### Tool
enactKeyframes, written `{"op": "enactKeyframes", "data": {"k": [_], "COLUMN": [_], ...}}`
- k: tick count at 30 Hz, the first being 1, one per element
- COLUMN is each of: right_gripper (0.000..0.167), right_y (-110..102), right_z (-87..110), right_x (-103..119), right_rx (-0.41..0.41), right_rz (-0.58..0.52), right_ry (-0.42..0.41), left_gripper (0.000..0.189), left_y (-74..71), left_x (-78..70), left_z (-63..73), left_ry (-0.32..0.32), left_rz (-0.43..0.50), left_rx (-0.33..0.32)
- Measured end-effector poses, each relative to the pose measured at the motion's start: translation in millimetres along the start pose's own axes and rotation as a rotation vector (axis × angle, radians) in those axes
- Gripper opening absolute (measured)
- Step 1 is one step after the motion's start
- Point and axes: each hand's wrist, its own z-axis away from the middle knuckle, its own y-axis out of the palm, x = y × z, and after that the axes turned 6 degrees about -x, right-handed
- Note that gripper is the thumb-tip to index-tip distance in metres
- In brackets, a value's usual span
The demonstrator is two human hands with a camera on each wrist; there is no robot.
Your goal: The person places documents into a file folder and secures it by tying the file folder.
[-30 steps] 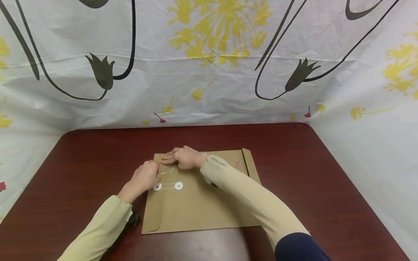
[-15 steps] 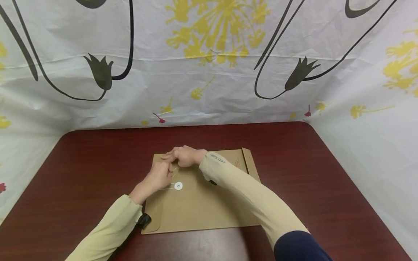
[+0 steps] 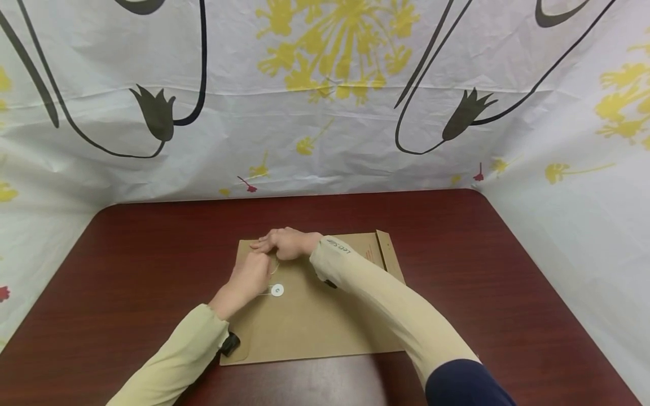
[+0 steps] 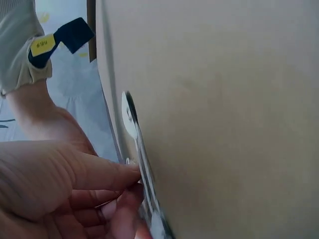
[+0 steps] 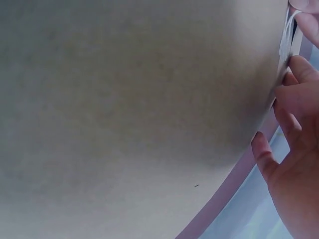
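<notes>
A brown kraft string-tie envelope (image 3: 325,321) lies flat on the table. My left hand (image 3: 251,273) is over its left flap, thumb and fingertips pinching the white string (image 3: 276,267). In the left wrist view, the left hand (image 4: 55,184) is close beside two white buttons, the farther button (image 4: 128,114) linked to the nearer one by taut strands. One button (image 3: 277,290) shows in the head view; my left hand hides the other. My right hand (image 3: 289,243) presses its fingertips on the envelope's upper left part. The right wrist view shows that hand's fingers (image 5: 269,154) spread along the surface.
The dark red-brown table (image 3: 508,316) extends around the envelope on all sides. A folded strip (image 3: 390,256) stands slightly raised at the envelope's right end. Behind the table hangs a white patterned sheet (image 3: 325,163), which also encloses both sides.
My left hand has moved right and slightly away from me across the flap with the string, up against the right fingertips, covering the left button. My right hand has stayed nearly still.
</notes>
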Motion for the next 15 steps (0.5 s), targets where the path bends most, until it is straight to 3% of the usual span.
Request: {"op": "enactKeyframes", "data": {"k": [3,6,8,11,15], "right_gripper": [0.070,0.062,0.055,0.055,0.060], "right_y": [0.2,0.2,0.3,0.1,-0.5], "right_z": [-0.5,-1.2,-1.4,-1.7,-2.5], "right_x": [-1.2,-1.4,-1.3,-1.3,-2.5], "right_rx": [-0.009,-0.014,-0.016,-0.009,0.004], "right_rz": [-0.004,-0.008,-0.019,-0.053,-0.079], "right_ry": [-0.017,-0.037,-0.045,-0.046,-0.036], "left_gripper": [0.032,0.016,0.015,0.015,0.014], "left_y": [2.9,6.6,9.7,12.6,12.8], "left_x": [-5.0,-10.8,-14.2,-18.2,-18.8], "left_z": [-1.3,-1.4,-1.0,1.1,6.3], "left_ry": [0.016,0.002,-0.008,-0.005,0.126], "left_rz": [-0.021,0.004,0.040,0.075,0.127], "left_rx": [0.044,0.080,0.086,0.043,-0.062]}}
